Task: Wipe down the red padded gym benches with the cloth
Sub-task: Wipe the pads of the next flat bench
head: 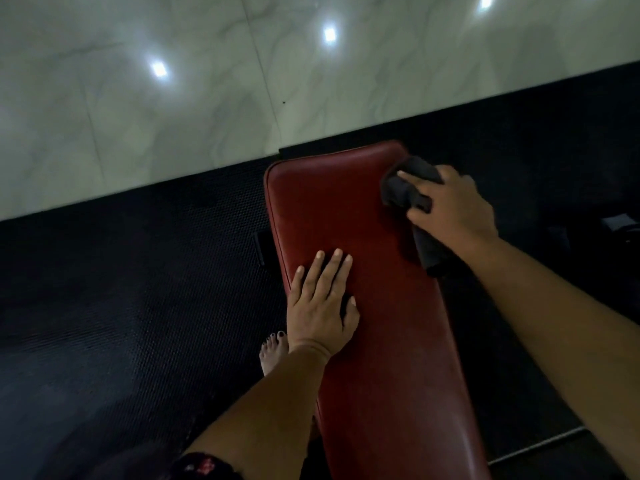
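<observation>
View: head camera, looking down over both forearms at a bench in a dim gym
Bench: a red padded gym bench point(363, 306) runs from the bottom edge up to the middle of the picture, tilted slightly left, its rounded far end near the edge of the pale floor
Cloth: a dark bunched cloth point(405, 192) lies on the far right corner of the pad, with a tail of it hanging over the right edge below the wrist
Right hand: the right hand point(453, 209) grips the cloth, fingers curled over it and pressing it onto the pad
Left hand: the left hand point(322, 306) rests palm down on the pad near its left edge, fingers straight and together, holding nothing
Foot: a bare foot point(272, 353) with dark painted toenails stands on the mat just left of the bench, partly hidden by the left wrist
Floor: a black textured rubber mat point(121, 306) lies under the bench; beyond it, glossy pale marble tiles point(173, 98) reflect three ceiling lights
Writing: dark fabric point(204, 465) at the bottom edge carries red marks, too blurred to read
</observation>
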{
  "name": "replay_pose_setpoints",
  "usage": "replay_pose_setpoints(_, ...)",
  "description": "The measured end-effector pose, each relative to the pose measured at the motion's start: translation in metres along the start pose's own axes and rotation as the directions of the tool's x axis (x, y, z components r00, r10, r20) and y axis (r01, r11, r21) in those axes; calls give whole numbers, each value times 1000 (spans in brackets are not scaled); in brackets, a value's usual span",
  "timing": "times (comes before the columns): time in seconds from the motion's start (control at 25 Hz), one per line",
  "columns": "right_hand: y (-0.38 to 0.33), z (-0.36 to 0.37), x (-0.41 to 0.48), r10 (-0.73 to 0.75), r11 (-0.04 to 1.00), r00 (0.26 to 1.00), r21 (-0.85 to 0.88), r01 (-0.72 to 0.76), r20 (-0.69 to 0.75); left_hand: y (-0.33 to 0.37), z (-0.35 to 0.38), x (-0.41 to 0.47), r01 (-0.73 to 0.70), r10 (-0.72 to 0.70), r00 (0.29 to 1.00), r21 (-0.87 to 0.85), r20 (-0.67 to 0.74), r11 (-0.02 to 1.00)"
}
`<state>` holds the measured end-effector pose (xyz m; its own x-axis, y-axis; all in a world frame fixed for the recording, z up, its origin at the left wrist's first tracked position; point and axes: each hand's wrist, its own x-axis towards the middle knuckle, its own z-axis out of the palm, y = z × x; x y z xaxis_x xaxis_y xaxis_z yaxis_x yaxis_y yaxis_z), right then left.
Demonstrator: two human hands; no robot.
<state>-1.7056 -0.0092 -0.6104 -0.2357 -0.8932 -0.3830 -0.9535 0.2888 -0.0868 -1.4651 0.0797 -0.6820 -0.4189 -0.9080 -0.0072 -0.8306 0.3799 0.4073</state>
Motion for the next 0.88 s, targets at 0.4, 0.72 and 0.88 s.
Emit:
replay_pose_setpoints(0.4, -148, -18, 48, -298, 949, 955, -108, 296, -4, -1, 1, 0, -2, 2, 1000, -19, 9, 1000)
replay_pose_setpoints(0.72, -190, -8, 66, -511, 834, 856, -200, 515, 72, -3, 4, -2, -22, 22, 999, 22, 24, 1000)
replay_pose_setpoints(0.88, -168, -17, 81, -286, 956, 955, -46, 290, 72, -2, 2, 0, -1, 1, 1000, -8, 25, 1000)
